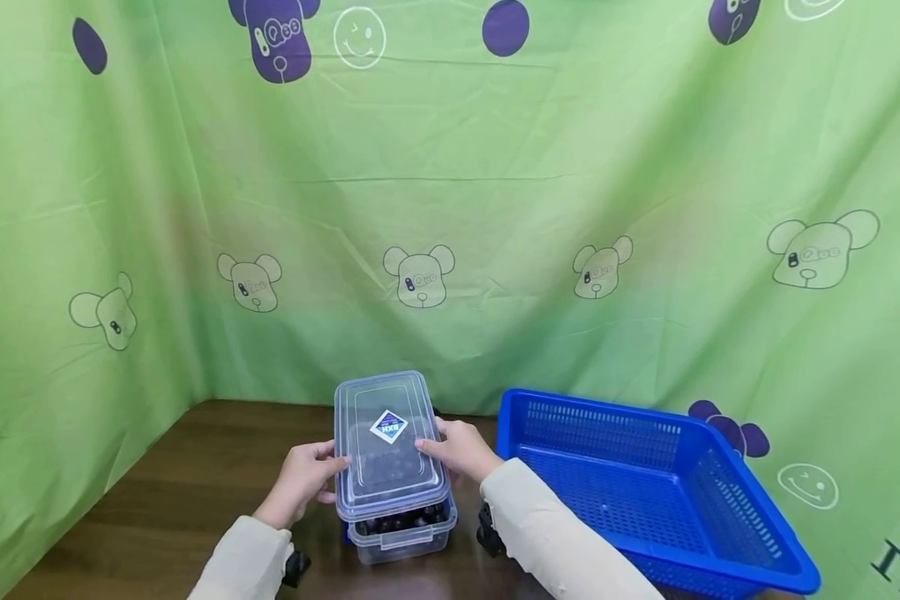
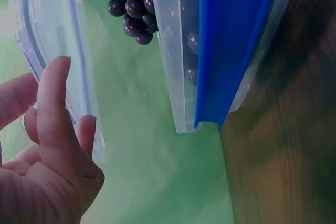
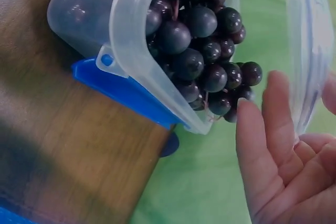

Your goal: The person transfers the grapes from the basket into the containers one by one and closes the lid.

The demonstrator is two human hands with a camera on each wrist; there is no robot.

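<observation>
We see one clear plastic lid [image 1: 390,446] lifted just above one clear plastic container [image 1: 401,533], which stands on the brown wooden table [image 1: 195,475]; both hands hold that lid by its long edges. The left hand [image 1: 303,479] grips the lid's left edge, thumb on top and fingers curled beneath; in the left wrist view its fingers [image 2: 52,108] lie against the lid's rim [image 2: 58,61]. The right hand [image 1: 461,450] holds the right edge, fingertips laid over the top near the one diamond-shaped sticker [image 1: 388,426]; in the right wrist view its fingers [image 3: 278,124] are only slightly bent beside the lid [image 3: 310,51]. Inside the container sits one bunch of dark purple grapes [image 3: 202,51], too many berries for us to count; the same grapes [image 2: 134,6] show in the left wrist view. We count two blue latches on the container, one on each side [image 2: 231,51] [image 3: 123,90], both hanging open. One blue plastic basket [image 1: 645,483] stands just to the right of the container; a green cloth [image 1: 495,208] printed with bear figures hangs behind the table.
</observation>
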